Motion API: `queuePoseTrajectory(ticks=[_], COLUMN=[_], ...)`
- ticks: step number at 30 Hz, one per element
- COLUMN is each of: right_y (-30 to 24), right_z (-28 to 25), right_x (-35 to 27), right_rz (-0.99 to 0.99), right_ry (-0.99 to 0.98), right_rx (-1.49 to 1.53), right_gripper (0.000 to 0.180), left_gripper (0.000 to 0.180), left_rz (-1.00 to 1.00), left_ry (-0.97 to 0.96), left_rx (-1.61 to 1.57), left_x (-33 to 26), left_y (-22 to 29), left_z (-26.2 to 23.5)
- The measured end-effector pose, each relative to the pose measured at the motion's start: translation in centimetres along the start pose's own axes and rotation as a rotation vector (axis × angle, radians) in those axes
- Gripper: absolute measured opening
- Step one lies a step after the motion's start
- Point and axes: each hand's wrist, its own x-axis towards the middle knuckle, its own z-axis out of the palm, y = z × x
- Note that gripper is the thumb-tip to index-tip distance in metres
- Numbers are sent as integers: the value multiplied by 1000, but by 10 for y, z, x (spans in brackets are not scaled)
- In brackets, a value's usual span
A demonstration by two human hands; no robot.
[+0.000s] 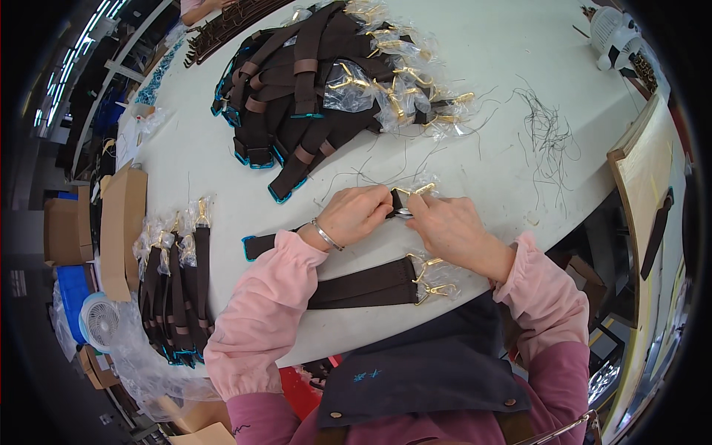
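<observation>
My left hand point(354, 215) is closed on the end of a dark brown webbing strap point(273, 245), beside its gold hook point(423, 190) in clear plastic. The strap runs left beneath my wrist to a blue-wrapped buckle point(247, 249). My right hand point(454, 228) meets it at that end, fingers pinched around a small silver metal tool point(403, 213), mostly hidden; its kind is not plain. Just in front of my hands, more brown straps point(367, 285) lie flat, their gold hooks point(436, 288) wrapped in plastic at the right.
A large heap of similar straps point(297, 89) covers the far part of the white table point(489, 163). Another bundle point(178, 289) hangs over the left edge. Loose dark threads point(545, 126) lie at the far right, near a white fan point(614, 37). A cardboard box point(124, 230) stands left.
</observation>
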Motion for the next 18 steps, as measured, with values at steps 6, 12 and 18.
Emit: queuePoseTrajectory(ticks=[6, 12, 18], right_y=[7, 16, 22], right_z=[-11, -18, -17], right_x=[12, 24, 25], right_rz=[-85, -160, -188], right_ry=[-73, -207, -235], right_rx=[28, 31, 24], right_gripper=[17, 14, 18], left_gripper=[13, 15, 16], left_rz=[-17, -25, -27], left_ry=[-129, -178, -216], left_rx=[57, 32, 11], left_x=[13, 21, 25], left_y=[8, 5, 4], left_z=[-7, -9, -11])
